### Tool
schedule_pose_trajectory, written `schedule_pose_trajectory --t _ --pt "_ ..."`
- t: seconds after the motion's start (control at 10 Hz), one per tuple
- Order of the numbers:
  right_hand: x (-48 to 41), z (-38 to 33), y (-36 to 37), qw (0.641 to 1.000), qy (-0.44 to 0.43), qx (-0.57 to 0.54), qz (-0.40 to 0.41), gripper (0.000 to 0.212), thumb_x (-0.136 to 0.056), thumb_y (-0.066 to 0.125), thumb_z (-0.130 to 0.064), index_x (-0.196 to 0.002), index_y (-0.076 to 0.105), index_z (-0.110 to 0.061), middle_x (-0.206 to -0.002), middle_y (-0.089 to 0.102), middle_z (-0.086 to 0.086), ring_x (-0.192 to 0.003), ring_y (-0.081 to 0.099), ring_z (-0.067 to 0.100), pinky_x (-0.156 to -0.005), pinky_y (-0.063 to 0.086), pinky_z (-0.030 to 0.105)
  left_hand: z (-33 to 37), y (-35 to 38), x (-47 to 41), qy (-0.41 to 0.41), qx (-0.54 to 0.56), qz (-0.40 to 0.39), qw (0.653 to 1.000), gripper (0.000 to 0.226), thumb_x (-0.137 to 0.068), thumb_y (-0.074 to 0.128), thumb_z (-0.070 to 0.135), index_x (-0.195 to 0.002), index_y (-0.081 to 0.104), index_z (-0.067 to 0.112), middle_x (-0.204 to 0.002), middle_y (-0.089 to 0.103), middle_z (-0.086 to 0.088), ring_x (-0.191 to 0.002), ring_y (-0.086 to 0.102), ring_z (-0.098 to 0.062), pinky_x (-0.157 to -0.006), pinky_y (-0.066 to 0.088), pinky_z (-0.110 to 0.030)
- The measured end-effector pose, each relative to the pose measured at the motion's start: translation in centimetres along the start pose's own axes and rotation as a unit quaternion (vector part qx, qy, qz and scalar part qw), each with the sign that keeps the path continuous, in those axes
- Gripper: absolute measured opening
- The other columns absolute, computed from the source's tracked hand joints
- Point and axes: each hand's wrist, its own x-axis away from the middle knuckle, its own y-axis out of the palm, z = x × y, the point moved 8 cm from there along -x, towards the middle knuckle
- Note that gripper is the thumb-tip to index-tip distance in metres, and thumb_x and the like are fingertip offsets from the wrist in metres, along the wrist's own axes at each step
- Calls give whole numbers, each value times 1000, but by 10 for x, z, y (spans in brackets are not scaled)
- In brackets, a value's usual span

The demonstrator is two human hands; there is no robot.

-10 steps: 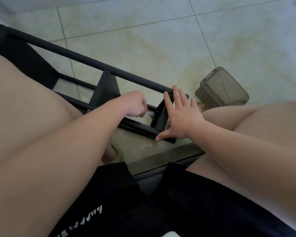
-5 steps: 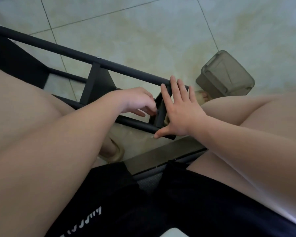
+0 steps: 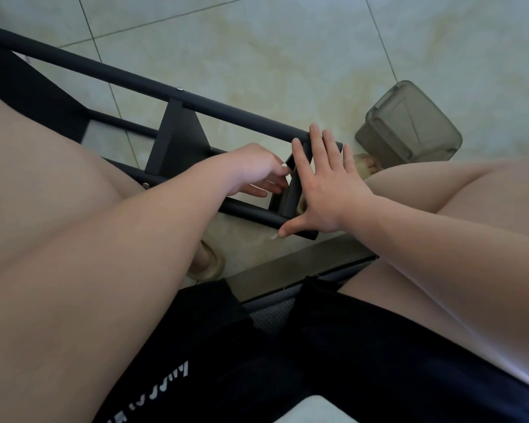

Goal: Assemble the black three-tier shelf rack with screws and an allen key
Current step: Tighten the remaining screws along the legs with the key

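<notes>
The black rack lies on its side on the tiled floor between my knees, its two long tubes running from upper left to centre. A black shelf panel spans them midway, and an end panel closes them near my hands. My right hand presses flat on the outer face of that end panel, fingers straight and thumb spread on the lower tube. My left hand reaches between the tubes to the panel's inner face. Its thumb and forefinger pinch a small pale metal piece, too small to identify.
A translucent grey plastic container lies tipped on the floor just right of the rack's end. My feet in beige slippers stand on the tiles under the rack. My bare thighs flank the work area, and a grey seat edge runs below it.
The view has tilted and closed in. My left hand slid right along the gap up to the end panel, its lower fingers uncurling. My right hand stayed flat on the panel.
</notes>
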Motion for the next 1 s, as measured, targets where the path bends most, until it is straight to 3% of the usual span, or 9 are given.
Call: schedule_pose_trajectory --t 0.3,1.0 --pt "0 0 0 1000 4 0 3 159 -50 55 -100 -156 -26 -14 -160 -36 21 -151 -27 41 -123 -5 60 5 0 1 7 -41 13 999 4 -95 65 26 -94 68 24 -76 77 9 -78 72 -6 -74 52 -28" --pt "1 -1 -1 1000 6 -5 -3 159 -50 58 -100 -156 -26 -15 -160 -36 20 -151 -27 40 -123 -5 60 4 -5 6 -2 -84 16 996 7 -97 61 25 -97 67 22 -81 77 6 -83 71 -9 -70 47 -27"
